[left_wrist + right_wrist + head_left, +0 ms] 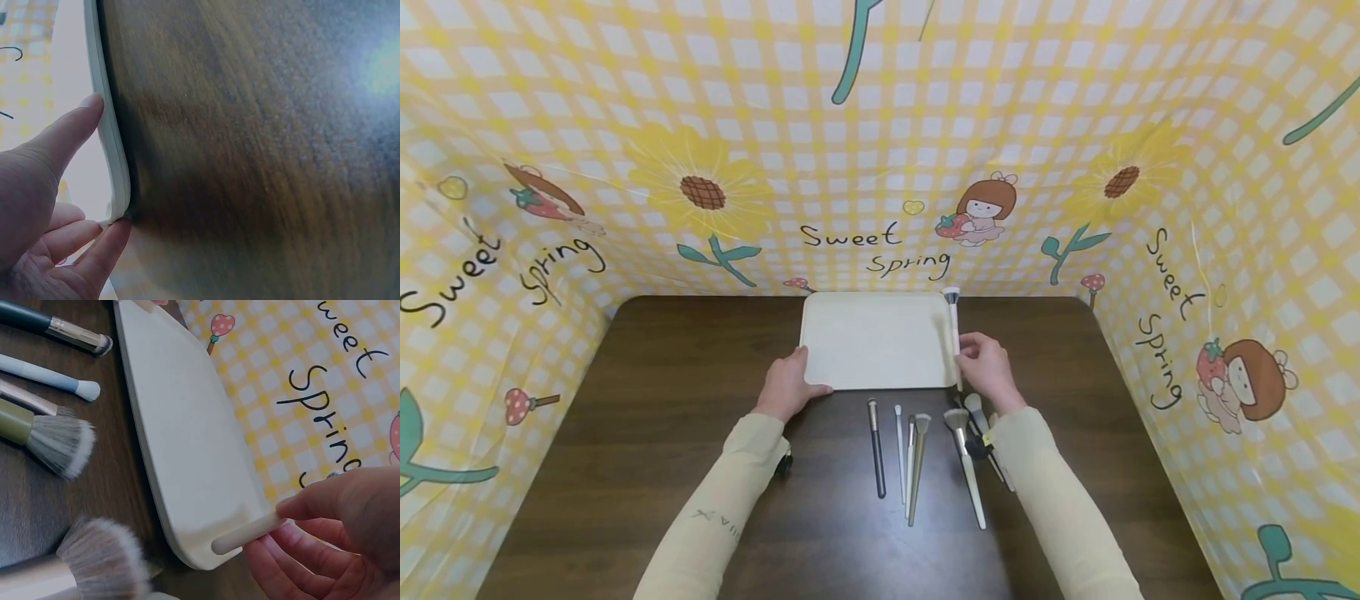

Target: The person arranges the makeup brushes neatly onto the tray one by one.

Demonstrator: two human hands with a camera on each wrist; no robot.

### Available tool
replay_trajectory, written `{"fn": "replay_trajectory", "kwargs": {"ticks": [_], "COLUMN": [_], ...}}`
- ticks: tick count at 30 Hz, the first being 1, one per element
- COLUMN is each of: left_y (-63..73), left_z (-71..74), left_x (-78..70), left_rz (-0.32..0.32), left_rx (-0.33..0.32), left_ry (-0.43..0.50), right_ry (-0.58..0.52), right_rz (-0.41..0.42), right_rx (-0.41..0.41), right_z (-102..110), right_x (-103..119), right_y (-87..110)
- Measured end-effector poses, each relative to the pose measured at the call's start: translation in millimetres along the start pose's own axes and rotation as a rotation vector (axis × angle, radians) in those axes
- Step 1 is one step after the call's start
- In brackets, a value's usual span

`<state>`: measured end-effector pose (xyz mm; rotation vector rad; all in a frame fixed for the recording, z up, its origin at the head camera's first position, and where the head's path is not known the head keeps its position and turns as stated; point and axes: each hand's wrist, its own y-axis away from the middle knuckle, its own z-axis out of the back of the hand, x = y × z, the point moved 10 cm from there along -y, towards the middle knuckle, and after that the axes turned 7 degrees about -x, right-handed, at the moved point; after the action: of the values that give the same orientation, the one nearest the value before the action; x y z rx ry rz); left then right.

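A cream rectangular tray (876,342) lies at the back of the dark table. My left hand (785,385) grips its near left corner; in the left wrist view the thumb (81,122) lies on the near rim and the fingers bend around the corner. My right hand (988,367) pinches a white-handled makeup brush (954,321) between thumb and fingers at the tray's right edge. That brush's bristles point to the back wall. In the right wrist view its rounded handle end (234,540) is over the tray's corner, and its bristles are mostly hidden by the hand.
Several makeup brushes lie in front of the tray: a black-handled one (877,450), an olive one (917,475) beside slim pale ones, and a large fluffy one (967,467). Others are partly under the right sleeve (1037,467). A yellow checked cloth (880,167) hangs around the table.
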<state>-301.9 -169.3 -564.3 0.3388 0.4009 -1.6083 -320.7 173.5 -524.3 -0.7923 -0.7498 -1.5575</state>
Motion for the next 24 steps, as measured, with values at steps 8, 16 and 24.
{"fn": "replay_trajectory", "kwargs": {"ticks": [8, 16, 24], "left_y": [1.1, 1.1, 1.1], "left_z": [3.5, 3.3, 3.4], "left_x": [-3.2, -1.4, -2.1], "left_rz": [-0.01, 0.011, 0.017], "left_rx": [-0.006, -0.002, 0.001], "left_ry": [-0.009, -0.001, 0.004], "right_ry": [0.026, 0.096, 0.251], "right_rz": [-0.021, -0.052, -0.065], "right_rx": [0.01, -0.008, -0.004], "right_z": [-13, -24, -35], "right_x": [-4, -1, -4], "right_y": [-17.6, -29.1, -36.3]}}
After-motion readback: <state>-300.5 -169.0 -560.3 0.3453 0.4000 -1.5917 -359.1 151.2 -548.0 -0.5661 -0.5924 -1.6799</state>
